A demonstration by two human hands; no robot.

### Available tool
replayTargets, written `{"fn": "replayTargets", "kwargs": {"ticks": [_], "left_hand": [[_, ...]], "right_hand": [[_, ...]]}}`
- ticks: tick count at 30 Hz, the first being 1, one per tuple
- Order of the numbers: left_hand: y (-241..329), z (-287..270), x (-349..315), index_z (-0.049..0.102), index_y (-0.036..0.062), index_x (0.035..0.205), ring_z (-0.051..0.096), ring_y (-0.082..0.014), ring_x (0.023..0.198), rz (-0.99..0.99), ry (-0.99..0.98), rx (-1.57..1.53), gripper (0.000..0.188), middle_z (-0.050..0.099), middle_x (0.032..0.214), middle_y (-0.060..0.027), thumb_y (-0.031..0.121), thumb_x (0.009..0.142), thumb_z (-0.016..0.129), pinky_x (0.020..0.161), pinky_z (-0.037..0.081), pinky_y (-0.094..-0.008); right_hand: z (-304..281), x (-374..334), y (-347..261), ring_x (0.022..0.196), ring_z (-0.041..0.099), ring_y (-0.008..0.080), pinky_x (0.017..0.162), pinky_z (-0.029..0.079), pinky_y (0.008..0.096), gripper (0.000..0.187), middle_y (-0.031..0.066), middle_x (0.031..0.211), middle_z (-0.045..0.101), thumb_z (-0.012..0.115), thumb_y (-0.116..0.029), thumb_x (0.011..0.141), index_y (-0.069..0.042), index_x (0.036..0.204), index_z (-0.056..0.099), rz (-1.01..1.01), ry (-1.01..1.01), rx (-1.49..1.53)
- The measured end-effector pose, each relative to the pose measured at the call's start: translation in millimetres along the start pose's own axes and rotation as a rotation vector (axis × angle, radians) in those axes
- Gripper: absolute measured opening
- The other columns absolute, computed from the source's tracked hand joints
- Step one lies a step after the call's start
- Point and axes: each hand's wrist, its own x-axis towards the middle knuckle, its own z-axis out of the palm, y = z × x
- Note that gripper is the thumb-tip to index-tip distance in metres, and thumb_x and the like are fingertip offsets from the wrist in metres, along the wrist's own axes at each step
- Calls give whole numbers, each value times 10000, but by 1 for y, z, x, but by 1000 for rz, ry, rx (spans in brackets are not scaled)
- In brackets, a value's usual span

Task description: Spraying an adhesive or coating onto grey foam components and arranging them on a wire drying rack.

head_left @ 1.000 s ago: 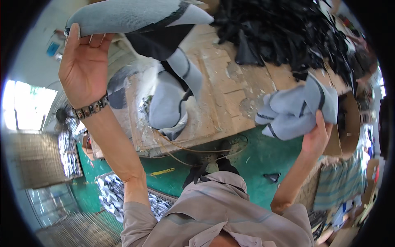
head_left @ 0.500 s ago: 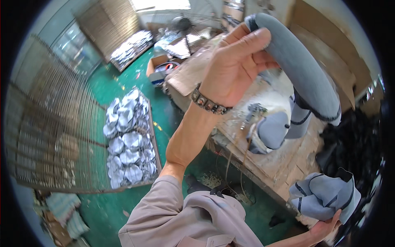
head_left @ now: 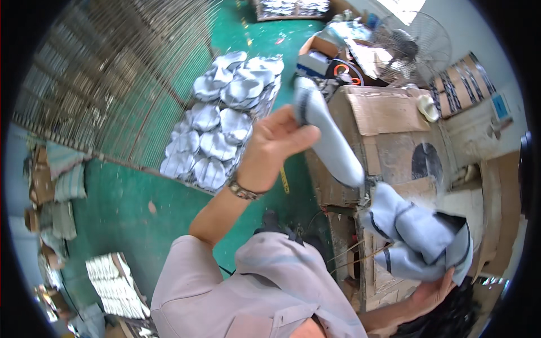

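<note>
My left hand is raised in front of me, its thumb and fingers pinched on one end of a grey-blue fabric piece. The piece is long and curved, with a dark band near the pinched end, and looks like a shoe upper. Lower on the right, my right hand grips a loose bunch of similar grey-blue fabric pieces with black edging. The bunch hides some of its fingers and part of the workbench behind it. Motion blurs the left hand slightly.
A low rack of grey-blue pieces stands on the green floor, beside a tall wire rack. Cardboard covers the bench's far end. Beyond are a fan and an open box. A tray of pale pieces lies lower left.
The view has swung to the right. My left hand, still pinching the single piece, has come down and left, away from the bench toward the low rack. My right hand keeps hold of the bunch.
</note>
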Motion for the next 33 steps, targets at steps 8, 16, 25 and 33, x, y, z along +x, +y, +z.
{"fn": "replayTargets", "kwargs": {"ticks": [8,16,25,33], "left_hand": [[65,-213,-59,627,40,1278,671,-191,1063,299,648,205,318,704,1176,-75,116,971,663,944,513,-402],[100,-295,-118,584,72,1354,629,-208,1154,520,1105,282,364,651,1301,-66,111,995,621,1017,463,-427],[74,-287,-111,565,7,1342,590,-288,1239,741,1616,314,335,614,1360,-139,143,1037,548,1155,383,-475],[52,-324,-40,592,-1,1303,596,-274,1235,739,1824,223,350,651,1307,-142,242,1060,522,1160,373,-481]], "right_hand": [[282,-30,149,1179,603,223,1053,446,380,429,95,1261,644,687,5,883,-55,1295,580,443,-509,98],[522,-145,291,1178,622,216,1020,478,373,479,86,1284,651,673,-1,897,-40,1361,562,840,-1034,206],[623,-266,483,1258,559,239,1072,414,384,632,108,1376,590,752,-57,873,-43,1436,464,1253,-1340,-42],[571,-298,860,1223,614,406,1010,500,450,884,265,1273,650,620,-747,811,24,1244,649,329,-2170,-1516]]}}
